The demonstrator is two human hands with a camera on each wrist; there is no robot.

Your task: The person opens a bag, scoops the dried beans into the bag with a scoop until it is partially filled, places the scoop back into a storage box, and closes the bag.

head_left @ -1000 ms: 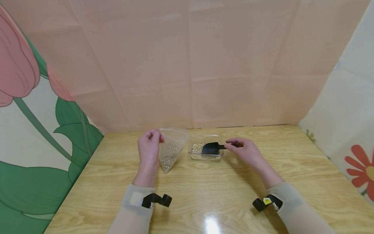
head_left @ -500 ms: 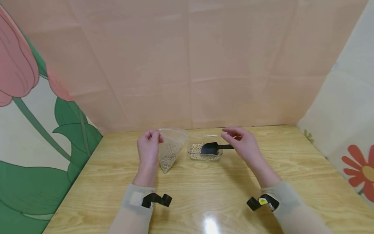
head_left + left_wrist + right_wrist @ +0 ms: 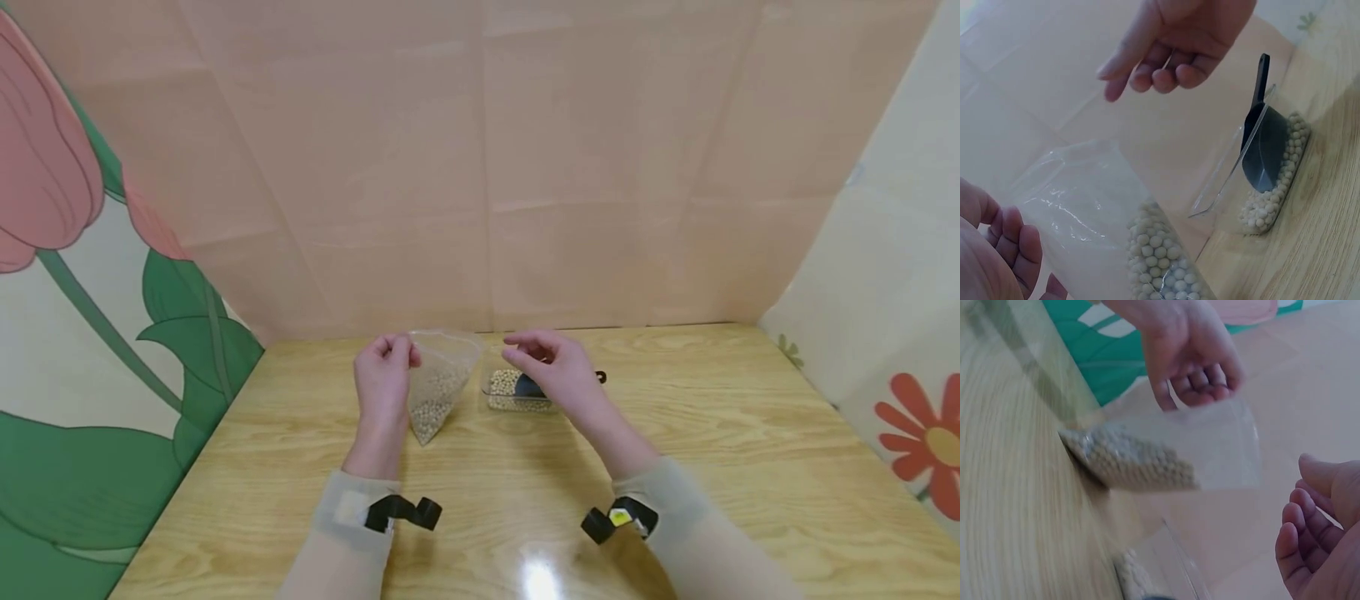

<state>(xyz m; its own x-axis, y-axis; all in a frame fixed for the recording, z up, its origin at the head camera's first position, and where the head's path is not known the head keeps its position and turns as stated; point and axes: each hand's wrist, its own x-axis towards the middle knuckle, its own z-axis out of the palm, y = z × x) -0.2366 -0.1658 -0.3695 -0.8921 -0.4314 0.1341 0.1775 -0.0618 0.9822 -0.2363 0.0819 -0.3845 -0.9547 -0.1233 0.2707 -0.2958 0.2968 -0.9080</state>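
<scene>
My left hand (image 3: 384, 372) pinches the upper left edge of a clear zip bag (image 3: 442, 379). Pale round beans (image 3: 1160, 265) fill the bag's low corner, which hangs at the table top. Just right of the bag stands a clear box (image 3: 489, 383) with more beans in it. A black scoop (image 3: 1264, 147) lies in the box, its bowl on the beans and its handle over the rim. My right hand (image 3: 555, 367) is above the box, fingers loosely bent, holding nothing. It stands apart from the bag and hides part of the scoop in the head view.
Both things are on a wooden table (image 3: 480, 500) with light grain. A pink sheet (image 3: 480, 167) hangs behind the table. Flower-printed cloths stand at the left and right sides.
My right hand has let go of the scoop handle and moved left over the box toward the bag. The scoop stays in the box. My left hand and the bag have hardly moved.
</scene>
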